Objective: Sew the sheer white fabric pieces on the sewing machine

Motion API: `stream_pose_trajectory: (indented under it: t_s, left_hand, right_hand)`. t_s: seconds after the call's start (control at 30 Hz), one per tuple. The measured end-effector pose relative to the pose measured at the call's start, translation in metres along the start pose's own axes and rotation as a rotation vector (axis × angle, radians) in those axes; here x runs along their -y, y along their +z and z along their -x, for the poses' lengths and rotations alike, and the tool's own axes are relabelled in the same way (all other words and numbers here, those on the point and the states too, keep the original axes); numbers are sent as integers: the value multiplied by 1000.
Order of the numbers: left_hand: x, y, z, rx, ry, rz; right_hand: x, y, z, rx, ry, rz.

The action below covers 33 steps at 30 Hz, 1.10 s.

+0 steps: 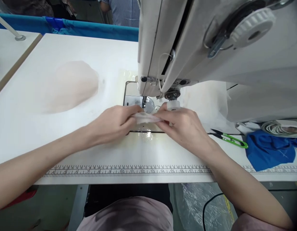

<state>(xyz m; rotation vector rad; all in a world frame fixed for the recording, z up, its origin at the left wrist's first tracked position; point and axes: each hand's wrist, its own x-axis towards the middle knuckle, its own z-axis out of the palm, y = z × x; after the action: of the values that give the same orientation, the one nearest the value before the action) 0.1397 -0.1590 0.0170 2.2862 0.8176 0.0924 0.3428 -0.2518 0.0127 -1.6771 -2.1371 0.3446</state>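
Note:
A small strip of thin white fabric stretches between my two hands, just in front of the presser foot of a sewing machine. At its left end my left hand pinches it between thumb and fingers. My right hand grips the other end, its fingertips close below the white knob under the machine head. Beneath the fabric lies the metal needle plate, partly covered by my hands. A white thread runs down the machine head.
Green-handled thread snips lie right of my right hand, beside a blue cloth and a roll of material. A printed ruler runs along the table's front edge. Behind the table hangs blue fabric; a person in stripes is beyond.

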Motion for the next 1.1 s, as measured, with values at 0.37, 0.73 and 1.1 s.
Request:
stream_pose_trajectory:
  t_s: [0.37, 0.73, 1.1]
  left_hand:
    - [18, -14, -15, 110, 167, 75]
    - [9, 36, 25, -388, 637, -877]
    - [15, 37, 24, -349, 595, -752]
  right_hand:
    - [-2, 11, -3, -182, 48, 63]
    - [12, 8, 8, 0, -307, 314]
    - [11, 9, 8, 2, -287, 316]
